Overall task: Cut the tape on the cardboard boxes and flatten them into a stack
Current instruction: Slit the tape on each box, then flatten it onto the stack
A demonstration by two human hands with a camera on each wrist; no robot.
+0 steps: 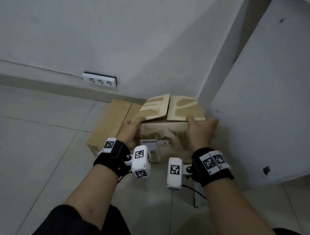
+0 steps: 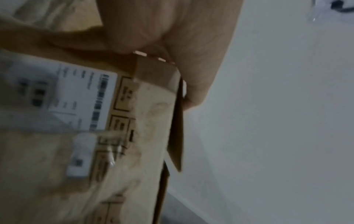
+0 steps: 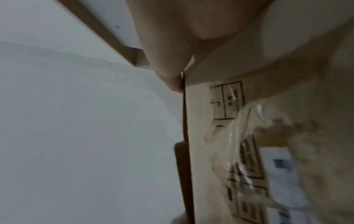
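Left hand and right hand each grip upper corner of cardboard box, frame centre, on floor. Only wrist views show barcode label, clear tape. Top flaps loose, torn.

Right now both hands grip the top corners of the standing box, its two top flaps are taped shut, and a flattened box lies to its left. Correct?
Not quite: the two top flaps are open, split apart and lifted, as the head view shows. The rest holds: the left hand and right hand grip the top corners of the standing box, and a flattened box lies to its left.
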